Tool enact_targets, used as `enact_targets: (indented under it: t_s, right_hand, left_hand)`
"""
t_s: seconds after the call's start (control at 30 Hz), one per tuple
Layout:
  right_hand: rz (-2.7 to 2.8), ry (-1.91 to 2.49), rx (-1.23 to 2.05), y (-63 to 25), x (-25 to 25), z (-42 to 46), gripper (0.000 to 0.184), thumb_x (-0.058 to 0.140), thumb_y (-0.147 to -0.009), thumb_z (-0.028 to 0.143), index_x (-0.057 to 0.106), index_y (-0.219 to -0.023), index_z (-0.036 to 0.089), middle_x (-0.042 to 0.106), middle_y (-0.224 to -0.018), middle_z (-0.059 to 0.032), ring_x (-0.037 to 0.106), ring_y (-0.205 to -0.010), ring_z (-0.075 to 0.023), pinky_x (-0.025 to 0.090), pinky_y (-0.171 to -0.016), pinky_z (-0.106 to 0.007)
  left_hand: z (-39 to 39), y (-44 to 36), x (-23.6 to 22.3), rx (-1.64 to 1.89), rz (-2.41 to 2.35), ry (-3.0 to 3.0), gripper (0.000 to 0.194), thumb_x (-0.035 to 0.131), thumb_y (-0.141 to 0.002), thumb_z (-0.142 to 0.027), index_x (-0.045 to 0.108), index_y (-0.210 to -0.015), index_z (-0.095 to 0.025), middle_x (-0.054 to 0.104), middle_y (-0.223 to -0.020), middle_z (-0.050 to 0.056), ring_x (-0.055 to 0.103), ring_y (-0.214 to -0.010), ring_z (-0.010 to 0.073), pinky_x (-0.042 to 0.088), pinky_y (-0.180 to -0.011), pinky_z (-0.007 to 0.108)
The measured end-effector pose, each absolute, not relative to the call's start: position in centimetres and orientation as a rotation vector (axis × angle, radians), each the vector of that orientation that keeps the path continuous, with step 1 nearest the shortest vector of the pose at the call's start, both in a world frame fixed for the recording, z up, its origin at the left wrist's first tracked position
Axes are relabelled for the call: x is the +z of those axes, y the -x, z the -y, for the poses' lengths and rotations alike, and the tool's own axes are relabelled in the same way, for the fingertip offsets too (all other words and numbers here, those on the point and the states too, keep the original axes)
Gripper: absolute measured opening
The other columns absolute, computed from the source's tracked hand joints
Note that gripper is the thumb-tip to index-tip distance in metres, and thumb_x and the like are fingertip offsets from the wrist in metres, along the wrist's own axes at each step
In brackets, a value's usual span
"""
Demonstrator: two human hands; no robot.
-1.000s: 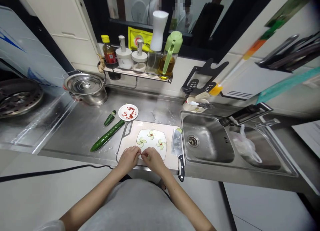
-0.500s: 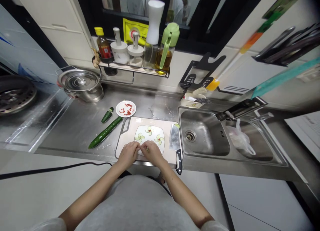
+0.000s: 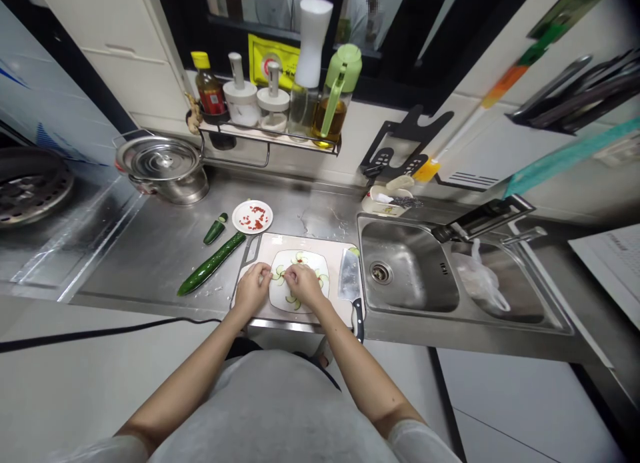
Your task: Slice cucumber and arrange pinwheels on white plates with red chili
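Observation:
A white square plate [image 3: 305,301] lies on the pale cutting board [image 3: 267,245]. Thin green cucumber slices [image 3: 293,301] form pinwheels on it, some with red bits in the middle. My right hand [image 3: 306,286] is over the plate, fingertips pinched together at the left pinwheel; whatever they hold is too small to make out. My left hand [image 3: 253,289] rests beside the plate's left edge, fingers loosely curled and thumb apart, with nothing visible in it. A kitchen knife [image 3: 350,276] lies along the board's right side.
A small white plate of red bits [image 3: 246,211], a long cucumber [image 3: 213,264] and a cut cucumber piece [image 3: 214,232] are on the steel counter at left. A lidded pot [image 3: 165,169] stands behind. The double sink [image 3: 410,269] is at right; a condiment rack [image 3: 300,137] hangs above.
My hands, together at the plate's near edge before, have separated. The right moved up over the left pinwheel, the left shifted outward, and the near pinwheel now shows.

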State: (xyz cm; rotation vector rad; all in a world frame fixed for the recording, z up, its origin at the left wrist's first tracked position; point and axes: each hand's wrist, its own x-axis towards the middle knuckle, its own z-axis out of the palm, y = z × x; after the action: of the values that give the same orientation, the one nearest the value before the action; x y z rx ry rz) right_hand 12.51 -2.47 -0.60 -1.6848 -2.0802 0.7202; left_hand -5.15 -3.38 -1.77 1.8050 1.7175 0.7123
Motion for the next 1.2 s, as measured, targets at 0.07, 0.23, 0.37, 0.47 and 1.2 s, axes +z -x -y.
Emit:
enact_targets:
  t_s: [0.07,0.23,0.37,0.47,1.2]
  right_hand:
    - [2.120,1.733,0.691,-12.3,-0.9,2.0,0.014,0.054,-0.090,0.021,0.062,-0.078,0.018,0.063,-0.079,-0.0024,0.051,-0.079,-0.0161,0.032,-0.072,-0.026]
    - [2.198,1.789,0.666,-11.7,-1.1,1.8,0.015,0.052,-0.092,0.022,0.063,-0.082,0.019,0.065,-0.086,-0.0034,0.052,-0.084,-0.0171,0.030,-0.074,-0.028]
    - [2.230,1.829,0.669,-11.4,-1.1,1.6,0.015,0.051,-0.093,0.024,0.063,-0.085,0.019,0.065,-0.089,-0.0043,0.053,-0.087,-0.0177,0.029,-0.074,-0.028]
    - [2.241,1.852,0.678,-11.2,-1.2,1.5,0.016,0.050,-0.093,0.025,0.063,-0.086,0.018,0.065,-0.090,-0.0049,0.053,-0.088,-0.0180,0.029,-0.074,-0.029]
    - [2.191,1.903,0.736,-11.1,-1.4,1.2,0.016,0.047,-0.093,0.023,0.061,-0.085,0.019,0.066,-0.090,-0.0047,0.053,-0.087,-0.0184,0.027,-0.074,-0.030]
  left_hand:
    - [2.9,5.0,-2.0,0.706,-1.759,-1.783,0.015,0.052,-0.086,-0.031,0.061,-0.094,-0.023,0.067,-0.090,0.003,0.062,-0.084,0.0195,0.045,-0.077,0.031]
    - [2.4,4.2,-2.4,0.676,-1.806,-1.749,0.014,0.054,-0.085,-0.030,0.062,-0.094,-0.023,0.067,-0.090,0.003,0.062,-0.086,0.0198,0.044,-0.078,0.030]
    - [2.2,3.8,-2.5,0.640,-1.824,-1.757,0.015,0.056,-0.084,-0.031,0.062,-0.094,-0.023,0.066,-0.091,0.004,0.061,-0.088,0.0204,0.044,-0.079,0.031]
    - [2.0,3.6,-2.7,0.599,-1.815,-1.772,0.016,0.059,-0.083,-0.032,0.063,-0.096,-0.022,0.066,-0.092,0.004,0.061,-0.089,0.0203,0.043,-0.080,0.031]
    - [1.6,3.4,-3.8,0.522,-1.831,-1.799,0.017,0.060,-0.083,-0.032,0.063,-0.096,-0.023,0.064,-0.096,0.003,0.060,-0.089,0.0192,0.043,-0.080,0.031]
